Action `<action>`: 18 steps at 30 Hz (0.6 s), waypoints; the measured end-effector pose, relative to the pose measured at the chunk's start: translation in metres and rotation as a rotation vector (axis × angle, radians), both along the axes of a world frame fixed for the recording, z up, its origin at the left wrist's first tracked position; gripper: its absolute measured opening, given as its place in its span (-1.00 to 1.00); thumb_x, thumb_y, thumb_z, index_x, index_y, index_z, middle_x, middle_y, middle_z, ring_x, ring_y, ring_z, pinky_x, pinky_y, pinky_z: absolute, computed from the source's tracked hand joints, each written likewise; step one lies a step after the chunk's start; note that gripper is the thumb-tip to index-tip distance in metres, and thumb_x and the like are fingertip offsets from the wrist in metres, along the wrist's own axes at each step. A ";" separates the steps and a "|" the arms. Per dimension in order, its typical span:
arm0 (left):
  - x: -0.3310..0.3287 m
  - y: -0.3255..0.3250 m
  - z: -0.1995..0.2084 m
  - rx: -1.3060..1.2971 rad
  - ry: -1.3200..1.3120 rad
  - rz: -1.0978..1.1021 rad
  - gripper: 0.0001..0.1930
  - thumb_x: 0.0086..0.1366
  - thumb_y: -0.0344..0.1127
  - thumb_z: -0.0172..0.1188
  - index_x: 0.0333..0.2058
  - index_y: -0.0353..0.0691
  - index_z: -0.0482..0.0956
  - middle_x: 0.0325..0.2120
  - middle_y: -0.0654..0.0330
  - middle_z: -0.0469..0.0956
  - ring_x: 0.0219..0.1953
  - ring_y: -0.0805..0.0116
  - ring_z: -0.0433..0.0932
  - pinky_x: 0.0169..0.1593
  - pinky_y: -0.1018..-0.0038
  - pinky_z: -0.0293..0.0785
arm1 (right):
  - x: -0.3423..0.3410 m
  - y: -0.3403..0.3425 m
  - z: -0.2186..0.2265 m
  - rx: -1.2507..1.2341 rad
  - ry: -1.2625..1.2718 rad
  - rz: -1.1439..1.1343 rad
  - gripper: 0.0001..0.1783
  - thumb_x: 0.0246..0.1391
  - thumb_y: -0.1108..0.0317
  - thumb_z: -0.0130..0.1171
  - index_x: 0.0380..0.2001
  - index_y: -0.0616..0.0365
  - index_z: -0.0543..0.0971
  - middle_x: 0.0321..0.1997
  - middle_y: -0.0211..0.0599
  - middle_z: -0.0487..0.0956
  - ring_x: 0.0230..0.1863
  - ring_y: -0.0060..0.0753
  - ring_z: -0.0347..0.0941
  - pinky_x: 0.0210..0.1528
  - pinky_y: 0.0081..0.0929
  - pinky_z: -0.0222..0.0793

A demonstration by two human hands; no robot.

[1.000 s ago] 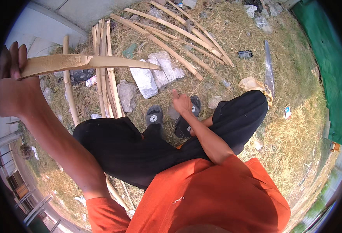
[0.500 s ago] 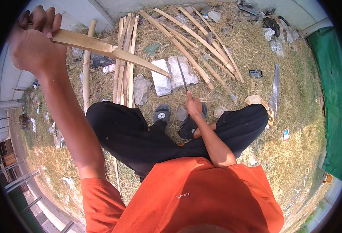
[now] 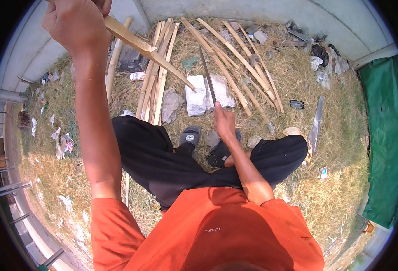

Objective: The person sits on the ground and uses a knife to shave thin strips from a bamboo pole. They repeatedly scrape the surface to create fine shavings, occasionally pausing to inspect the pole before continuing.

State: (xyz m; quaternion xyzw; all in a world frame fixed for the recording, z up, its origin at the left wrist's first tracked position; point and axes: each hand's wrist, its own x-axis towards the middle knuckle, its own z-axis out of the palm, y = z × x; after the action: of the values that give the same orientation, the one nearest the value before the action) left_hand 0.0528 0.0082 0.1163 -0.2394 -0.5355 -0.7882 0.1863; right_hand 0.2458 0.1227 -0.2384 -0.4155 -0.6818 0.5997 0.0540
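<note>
Two bare hands work here: the left hand (image 3: pixel 74 22), raised far left, clenches a split bamboo strip (image 3: pixel 147 49) slanting right; the right hand (image 3: pixel 224 123) grips a long knife (image 3: pixel 207 74) pointing away. Best to keep the blade angled off the sandalled feet (image 3: pixel 206 142)

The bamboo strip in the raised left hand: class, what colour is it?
Pale yellowish tan. The bamboo strip shows best in the head view, gripped by the left hand.
</note>
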 end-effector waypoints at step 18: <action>-0.043 -0.049 -0.036 -0.184 0.140 0.163 -0.62 0.40 -0.34 -0.27 -0.06 -0.65 0.26 -0.22 -0.29 0.45 -0.08 -0.14 0.51 -0.06 0.16 0.59 | -0.004 -0.022 -0.042 0.233 -0.283 0.149 -0.27 0.31 -0.12 -0.27 -0.44 0.39 0.59 -0.38 0.23 0.60 -0.27 0.28 0.52 -0.15 0.07 0.29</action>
State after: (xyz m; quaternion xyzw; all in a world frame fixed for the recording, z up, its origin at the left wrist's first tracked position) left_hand 0.0100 -0.0411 0.0801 -0.2655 -0.6089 -0.6993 0.2639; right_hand 0.2420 0.1004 -0.2803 -0.4350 -0.7761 0.4549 -0.0390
